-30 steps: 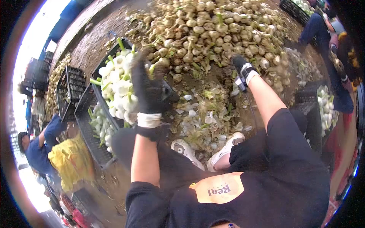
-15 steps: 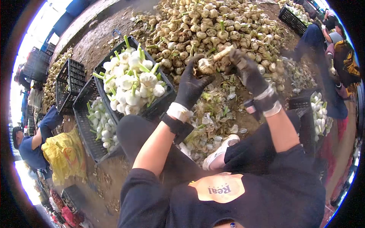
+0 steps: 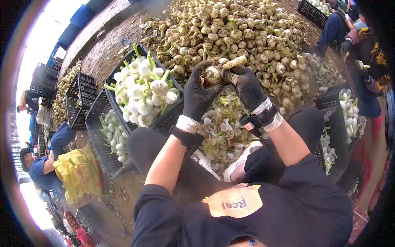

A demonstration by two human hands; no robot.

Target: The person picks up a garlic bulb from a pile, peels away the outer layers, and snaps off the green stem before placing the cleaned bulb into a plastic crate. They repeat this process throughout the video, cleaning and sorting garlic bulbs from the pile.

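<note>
Grip garlic bulb, clasped in left hand and pinched near stem by right hand beside bulb heap, by its round body, being likely light, firm and loose-skinned.

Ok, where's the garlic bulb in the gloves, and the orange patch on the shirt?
Garlic bulb [image 3: 212,75], head view, on its round middle.
Orange patch [image 3: 232,201], head view, on its lettered middle.

The word "Real" was printed on an orange patch of the dark shirt; smaller lettering was left unreadable.
</note>
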